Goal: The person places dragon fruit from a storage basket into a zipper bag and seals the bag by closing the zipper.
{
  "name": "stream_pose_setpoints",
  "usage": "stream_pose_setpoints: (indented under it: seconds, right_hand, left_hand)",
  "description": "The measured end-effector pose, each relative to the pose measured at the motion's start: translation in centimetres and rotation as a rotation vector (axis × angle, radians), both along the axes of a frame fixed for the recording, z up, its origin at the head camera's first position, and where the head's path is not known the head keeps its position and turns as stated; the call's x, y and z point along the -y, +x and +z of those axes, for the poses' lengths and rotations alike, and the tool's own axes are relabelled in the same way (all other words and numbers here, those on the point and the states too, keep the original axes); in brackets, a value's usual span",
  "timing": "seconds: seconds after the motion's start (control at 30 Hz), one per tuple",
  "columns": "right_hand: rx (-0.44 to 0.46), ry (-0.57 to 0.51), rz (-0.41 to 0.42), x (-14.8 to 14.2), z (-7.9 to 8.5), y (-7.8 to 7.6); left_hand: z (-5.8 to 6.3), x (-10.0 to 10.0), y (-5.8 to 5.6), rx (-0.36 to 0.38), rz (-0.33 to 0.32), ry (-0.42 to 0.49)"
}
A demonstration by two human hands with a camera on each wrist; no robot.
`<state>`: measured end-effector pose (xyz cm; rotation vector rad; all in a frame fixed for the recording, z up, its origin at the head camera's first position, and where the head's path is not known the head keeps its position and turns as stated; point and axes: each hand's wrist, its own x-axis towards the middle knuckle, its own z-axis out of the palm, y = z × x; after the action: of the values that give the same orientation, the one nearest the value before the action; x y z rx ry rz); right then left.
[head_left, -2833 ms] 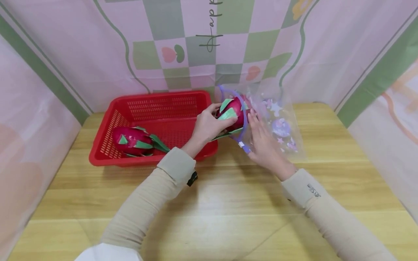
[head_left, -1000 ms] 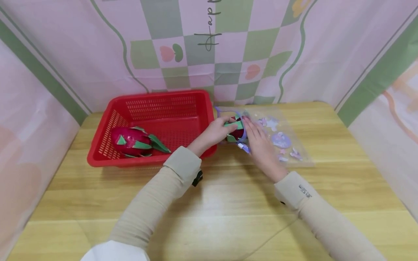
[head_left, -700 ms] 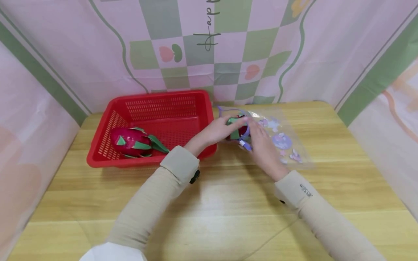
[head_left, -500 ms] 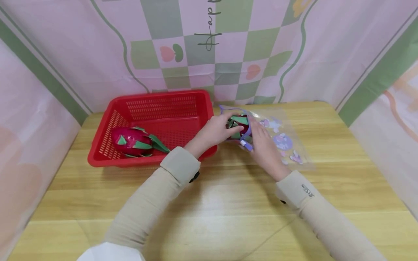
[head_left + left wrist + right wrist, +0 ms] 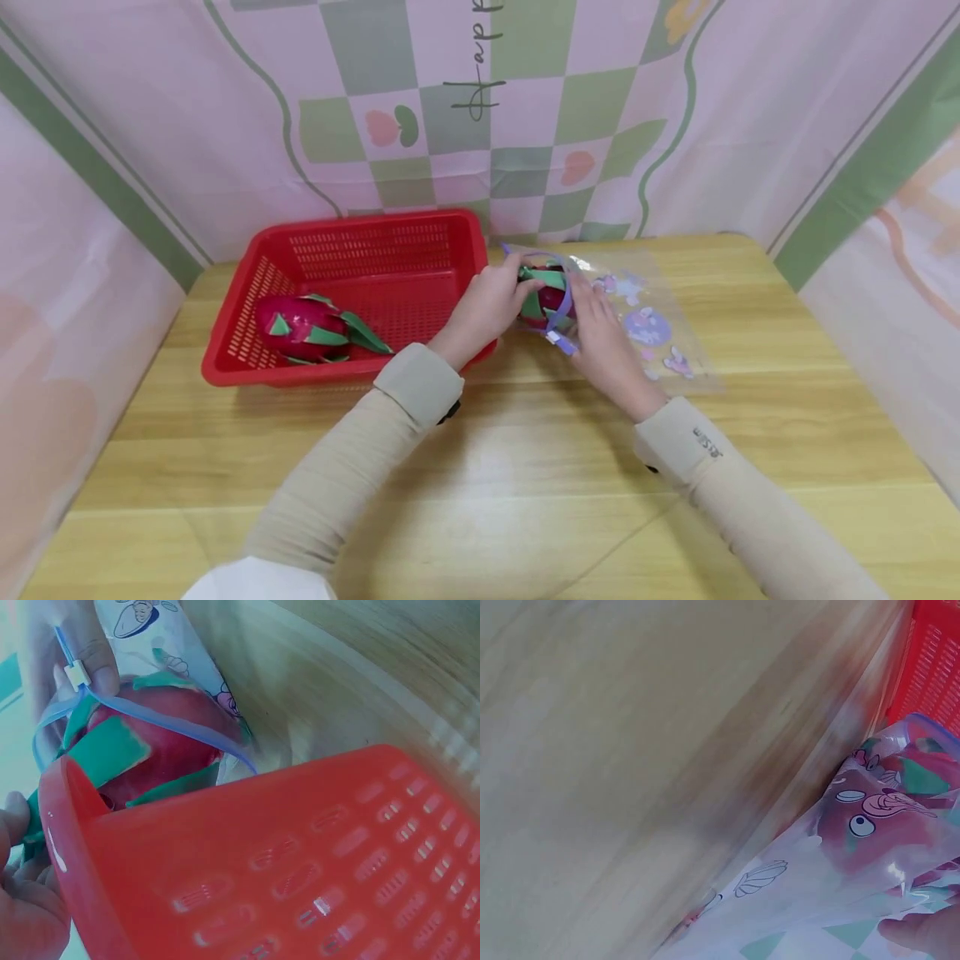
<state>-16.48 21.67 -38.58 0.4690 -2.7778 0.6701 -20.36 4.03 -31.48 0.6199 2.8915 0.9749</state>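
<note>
Left hand (image 5: 486,307) pinches dragon fruit (image 5: 552,297) by its leaves (image 5: 542,277); fruit sits partly in zip bag (image 5: 678,321) near far edge of surface (image 5: 495,500). Right hand (image 5: 609,350), fingers straight, presses bag, likely steadying it.

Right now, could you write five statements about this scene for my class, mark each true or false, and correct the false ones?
1. A pink fruit lies inside the red basket. True.
2. The right hand touches the clear bag. True.
3. The bag lies left of the basket. False: right of it.
4. The left hand grips a second fruit. True.
5. The bag's mouth is sealed. False: it is open around the second fruit.
</note>
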Motion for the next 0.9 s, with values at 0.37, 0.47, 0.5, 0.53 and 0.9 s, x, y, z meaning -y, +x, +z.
stream_pose_setpoints:
  seconds: [0.37,0.47,0.5,0.53,0.9]
  right_hand:
    - [0.035,-0.066,0.022,0.0,-0.6,0.1]
    - [0.045,-0.068,0.037,0.1,-0.7,0.1]
    - [0.04,-0.063,0.039,0.1,-0.7,0.1]
    - [0.041,-0.057,0.039,0.1,-0.7,0.1]
    - [0.093,-0.023,0.015,0.1,-0.5,0.1]
  left_hand:
    - [-0.2,-0.4,-0.4,0.116,-0.007,0.079]
    - [-0.3,-0.5,-0.5,0.133,-0.018,0.068]
    - [-0.3,-0.5,-0.5,0.136,-0.015,0.071]
    - [-0.4,-0.6,-0.5,0.135,-0.014,0.073]
    - [-0.6,-1.4,-0.1,0.064,0.033,0.075]
